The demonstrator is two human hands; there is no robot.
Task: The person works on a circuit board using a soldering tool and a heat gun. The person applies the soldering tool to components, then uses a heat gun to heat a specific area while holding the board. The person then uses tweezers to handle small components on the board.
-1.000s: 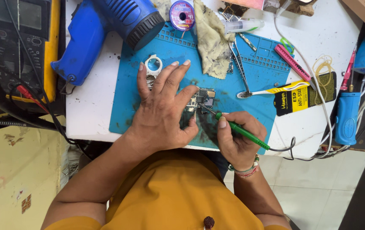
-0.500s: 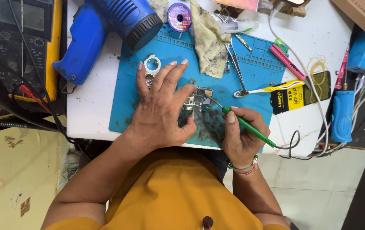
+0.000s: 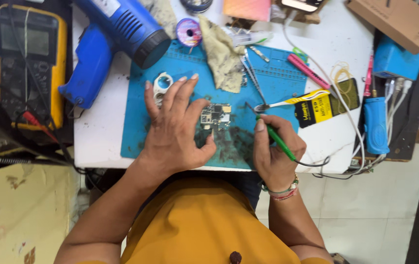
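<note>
Surface: white bench top point(image 3: 102, 142) carrying a blue work mat point(image 3: 273, 85), scorched dark near its front edge. Pale tiled floor shows to the right of the bench; a yellowish surface lies lower left.

On the mat: small circuit board point(image 3: 215, 116), lying flat near centre. Left hand point(image 3: 175, 129) rests palm down, fingers spread flat on the mat, thumb just beside the board's lower left corner; not gripping anything. Right hand point(image 3: 274, 154) is closed around a green-handled soldering iron point(image 3: 280, 142), tip angled up-left, apart from the board.

Versus the earlier frames: the iron tip has drawn back off the board to the right, and the left hand has slid left, uncovering the board.

Surroundings: blue heat gun point(image 3: 116, 39) at upper left, its nozzle at the mat's corner; yellow multimeter point(image 3: 26, 63) far left; stained cloth point(image 3: 221, 56) and tweezers point(image 3: 251, 76) above the board; a metal spatula tool point(image 3: 290, 102) just above the right hand; blue handheld device point(image 3: 376, 124) and cables at right edge. Open mat remains between board and right hand, and right of the cloth.
</note>
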